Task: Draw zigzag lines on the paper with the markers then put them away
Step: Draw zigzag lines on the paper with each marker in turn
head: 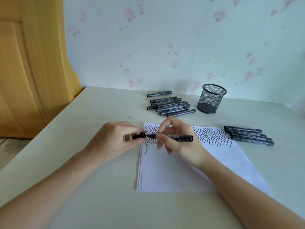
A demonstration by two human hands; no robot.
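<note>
A black marker lies level above the top left of the white paper, and my right hand grips its barrel. At the marker's left end my left hand pinches the black cap; whether the cap is seated or apart from the barrel is unclear. Rows of black zigzag lines cover the paper's top strip, and a short zigzag starts at its left edge. Several capped markers lie in a pile behind the paper, and another group of markers rests at the paper's right.
An empty black mesh pen cup stands at the back right, near the flowered wall. The pale table ends at an edge on the left, beside a yellow wooden door. The paper is a thin stack of sheets.
</note>
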